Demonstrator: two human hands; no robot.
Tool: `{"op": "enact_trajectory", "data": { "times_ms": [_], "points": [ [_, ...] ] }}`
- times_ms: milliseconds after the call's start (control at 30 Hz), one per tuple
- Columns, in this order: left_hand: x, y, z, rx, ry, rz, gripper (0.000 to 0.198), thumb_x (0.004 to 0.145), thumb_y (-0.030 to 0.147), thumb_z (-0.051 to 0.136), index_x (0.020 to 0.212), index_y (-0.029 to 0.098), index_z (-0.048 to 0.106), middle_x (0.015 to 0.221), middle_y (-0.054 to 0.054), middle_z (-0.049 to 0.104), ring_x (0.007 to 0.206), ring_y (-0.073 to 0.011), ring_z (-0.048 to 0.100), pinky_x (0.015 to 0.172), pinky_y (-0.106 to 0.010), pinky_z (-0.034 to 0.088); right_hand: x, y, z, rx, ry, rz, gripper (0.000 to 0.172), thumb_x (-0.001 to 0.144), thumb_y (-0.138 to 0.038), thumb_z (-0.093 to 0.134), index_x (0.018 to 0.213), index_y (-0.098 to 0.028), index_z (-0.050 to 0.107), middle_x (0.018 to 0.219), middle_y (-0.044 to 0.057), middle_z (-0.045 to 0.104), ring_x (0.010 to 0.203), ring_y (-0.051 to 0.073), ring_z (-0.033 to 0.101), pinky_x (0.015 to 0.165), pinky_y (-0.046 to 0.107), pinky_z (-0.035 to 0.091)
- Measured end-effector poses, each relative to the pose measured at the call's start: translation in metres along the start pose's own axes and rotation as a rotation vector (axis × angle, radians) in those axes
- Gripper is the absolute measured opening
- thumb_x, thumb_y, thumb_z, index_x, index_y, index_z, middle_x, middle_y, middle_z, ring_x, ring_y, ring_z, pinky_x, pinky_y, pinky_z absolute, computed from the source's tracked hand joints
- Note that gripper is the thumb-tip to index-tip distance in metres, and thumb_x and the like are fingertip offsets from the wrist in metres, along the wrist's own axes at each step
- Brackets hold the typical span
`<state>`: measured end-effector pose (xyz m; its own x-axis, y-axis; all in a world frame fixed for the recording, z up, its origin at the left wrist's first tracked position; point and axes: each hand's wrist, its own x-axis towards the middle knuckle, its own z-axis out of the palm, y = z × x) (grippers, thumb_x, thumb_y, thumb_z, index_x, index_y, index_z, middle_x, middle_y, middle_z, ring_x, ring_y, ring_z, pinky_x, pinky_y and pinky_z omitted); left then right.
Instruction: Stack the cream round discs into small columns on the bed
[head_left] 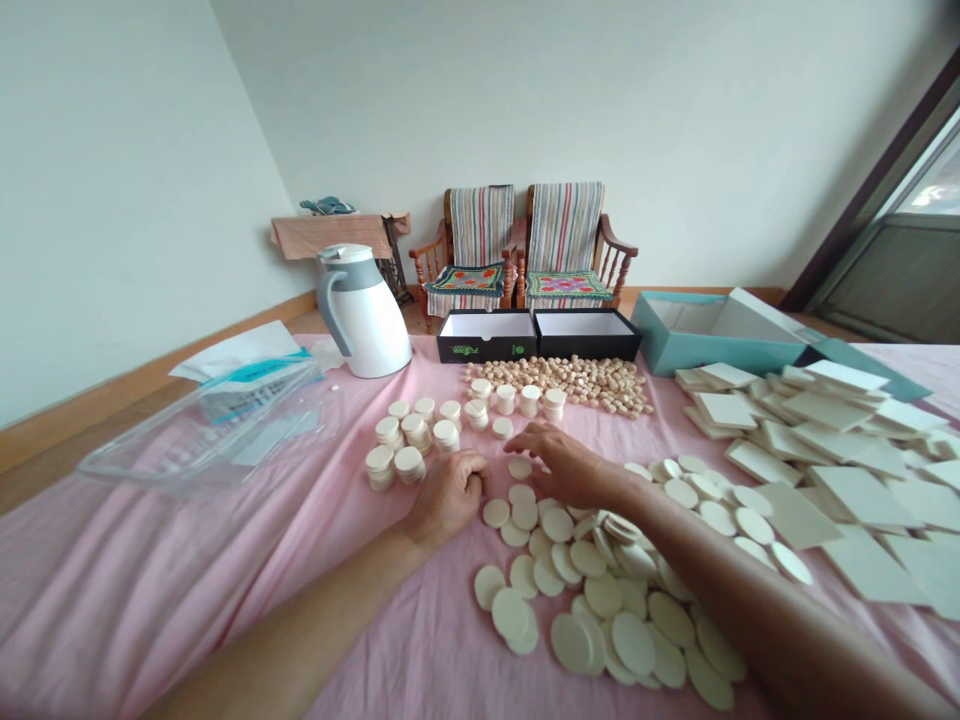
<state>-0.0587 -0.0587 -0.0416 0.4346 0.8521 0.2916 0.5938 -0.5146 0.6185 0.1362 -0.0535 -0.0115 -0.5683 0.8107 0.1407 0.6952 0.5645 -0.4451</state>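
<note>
My left hand (448, 492) rests on the pink cloth with its fingers curled in. Whatever may be inside it is hidden. Just right of it, my right hand (562, 462) reaches leftward, fingers stretched and slightly bent, above a loose pale wooden disc (519, 468). Beyond the fingertips lies a short stack of discs (502, 428). Several taller disc stacks (409, 462) stand in rows beyond and left of my left hand. Below my right forearm spreads a loose heap of round discs (592, 595), partly covered by the arm.
Small wooden pieces (577, 380) lie before two black boxes (487, 347). Square wooden tiles (862, 490) are piled at right, near a teal box (675, 350). At left are a white jug (371, 325) and a clear plastic container (202, 430). Two chairs (566, 250) stand behind.
</note>
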Motion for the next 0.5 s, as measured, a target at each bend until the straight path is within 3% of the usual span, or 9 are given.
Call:
{"op": "enact_trajectory", "data": {
  "times_ms": [133, 333, 500],
  "points": [
    [0.000, 0.001, -0.001, 0.017, 0.002, -0.011, 0.027, 0.063, -0.001, 0.036, 0.057, 0.015, 0.057, 0.062, -0.001, 0.062, 0.061, -0.0117, 0.056, 0.061, -0.022, 0.040, 0.000, 0.004, 0.005, 0.023, -0.004, -0.128, 0.031, 0.067, -0.001, 0.050, 0.090, -0.015, 0.064, 0.095, 0.009, 0.061, 0.094, 0.017, 0.053, 0.082, 0.027, 0.040],
    [0.000, 0.000, 0.001, 0.012, 0.016, 0.006, 0.027, 0.062, -0.001, 0.036, 0.056, 0.015, 0.057, 0.061, -0.001, 0.062, 0.061, -0.0117, 0.056, 0.061, -0.022, 0.039, 0.014, 0.010, 0.010, -0.092, 0.107, 0.044, 0.020, 0.069, -0.013, 0.055, 0.088, -0.012, 0.062, 0.083, 0.008, 0.060, 0.078, 0.016, 0.053, 0.071, 0.026, 0.040],
    [-0.001, 0.000, 0.001, 0.003, 0.020, -0.005, 0.027, 0.062, 0.000, 0.036, 0.056, 0.015, 0.058, 0.062, -0.001, 0.062, 0.059, -0.0114, 0.055, 0.059, -0.022, 0.039, 0.040, 0.004, 0.006, -0.243, 0.240, 0.122, 0.015, 0.078, -0.023, 0.051, 0.085, -0.013, 0.059, 0.085, 0.010, 0.059, 0.078, 0.018, 0.054, 0.068, 0.026, 0.038]
  ]
}}
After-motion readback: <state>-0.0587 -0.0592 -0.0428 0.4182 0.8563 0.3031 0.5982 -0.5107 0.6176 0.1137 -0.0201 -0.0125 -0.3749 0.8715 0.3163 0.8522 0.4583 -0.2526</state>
